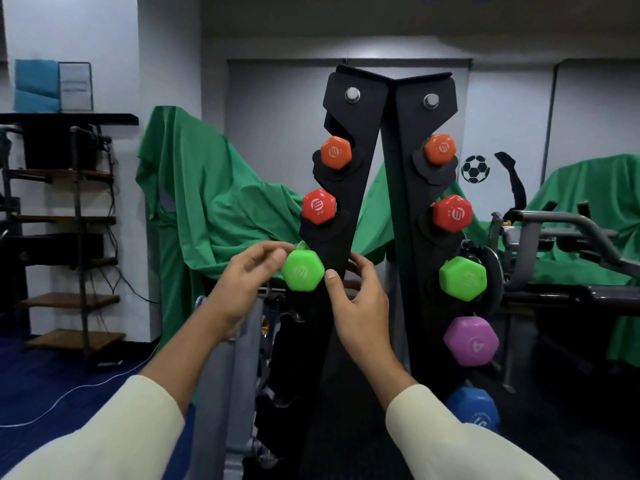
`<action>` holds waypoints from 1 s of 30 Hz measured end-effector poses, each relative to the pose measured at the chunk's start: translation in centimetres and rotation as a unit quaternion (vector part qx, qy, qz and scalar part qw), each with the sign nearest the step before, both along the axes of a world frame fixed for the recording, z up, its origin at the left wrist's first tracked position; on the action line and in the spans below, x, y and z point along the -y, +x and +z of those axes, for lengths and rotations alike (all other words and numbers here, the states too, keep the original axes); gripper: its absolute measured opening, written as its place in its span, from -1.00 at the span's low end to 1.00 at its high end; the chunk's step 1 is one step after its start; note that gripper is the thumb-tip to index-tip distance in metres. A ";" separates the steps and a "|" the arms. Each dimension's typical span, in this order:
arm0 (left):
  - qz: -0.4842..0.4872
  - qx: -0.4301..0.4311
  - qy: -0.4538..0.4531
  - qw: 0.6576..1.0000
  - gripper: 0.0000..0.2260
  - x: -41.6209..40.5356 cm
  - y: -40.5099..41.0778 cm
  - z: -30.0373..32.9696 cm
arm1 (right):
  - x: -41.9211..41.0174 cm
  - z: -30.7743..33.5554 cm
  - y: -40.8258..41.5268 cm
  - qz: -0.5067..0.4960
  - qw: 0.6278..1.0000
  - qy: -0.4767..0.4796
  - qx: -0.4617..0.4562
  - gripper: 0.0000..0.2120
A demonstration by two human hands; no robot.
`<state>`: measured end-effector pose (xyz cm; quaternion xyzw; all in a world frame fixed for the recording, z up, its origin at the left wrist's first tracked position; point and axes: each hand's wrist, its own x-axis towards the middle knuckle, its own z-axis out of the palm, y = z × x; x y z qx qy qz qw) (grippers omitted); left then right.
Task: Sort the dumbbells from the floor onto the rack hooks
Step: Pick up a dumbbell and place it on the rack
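Both hands flank a green dumbbell [302, 270] at the third hook on the rack's [349, 216] left upright. Left hand [247, 275], fingers loosely curled, touches its hexagonal head; right hand [358, 296] is half open, thumb by the head, fingers reaching behind the upright. Above sit a red dumbbell [318, 206] and an orange dumbbell [336, 152].

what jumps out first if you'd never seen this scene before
The tall black rack in the centre, with bright hexagonal dumbbell ends down both sides: orange, red and green, then purple and blue lower on the right. Next, the left hand and right hand flanking the green dumbbell at the rack's left edge. Behind, green cloth drapes over equipment.
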<state>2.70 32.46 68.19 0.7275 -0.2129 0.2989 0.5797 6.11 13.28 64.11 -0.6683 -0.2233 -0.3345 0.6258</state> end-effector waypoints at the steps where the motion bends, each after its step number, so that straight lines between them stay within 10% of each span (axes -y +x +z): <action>1: -0.006 -0.016 -0.050 0.999 -0.63 0.1 0.5 0.0 | 0.0 0.0 -0.2 -0.006 1.000 -0.010 0.006 -0.57; 9: -0.024 -0.134 -0.194 0.972 -0.60 2.8 5.7 1.0 | 0.9 -0.4 -0.7 -0.189 0.908 -0.211 0.310 -0.43; 16: -0.066 -0.142 -0.258 0.953 -0.69 3.7 7.0 0.4 | 0.0 0.9 0.9 -0.196 0.847 -0.355 0.344 -0.41; 30: -0.080 -0.191 -0.186 0.960 -0.55 3.4 4.8 1.1 | -1.4 0.6 1.0 -0.186 0.892 -0.275 0.308 -0.41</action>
